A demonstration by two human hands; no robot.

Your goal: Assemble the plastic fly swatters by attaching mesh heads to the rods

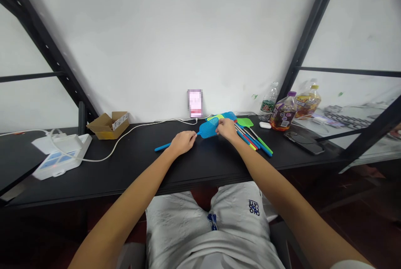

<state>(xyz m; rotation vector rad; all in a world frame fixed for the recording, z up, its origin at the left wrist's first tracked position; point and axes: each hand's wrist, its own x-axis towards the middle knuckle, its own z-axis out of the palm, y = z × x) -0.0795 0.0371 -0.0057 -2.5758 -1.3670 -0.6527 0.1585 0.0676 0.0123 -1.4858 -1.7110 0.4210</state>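
Blue plastic fly swatter [208, 128] lies slantwise on the black surface [131, 173], its mesh head up and right, its thin handle running down and left. Left hand [183, 143] curls closed over the handle, nearer its middle. Right hand [226, 130] sits on the head's upper edge, fingers pressed together in a pinch, partly hidden. Right hand is nearer the fanned pile of other swatters [252, 140], with green, yellow and red parts, just beside it. Farther off stand an upright phone [194, 103], a water bottle [268, 102] and a cardboard box [108, 125].
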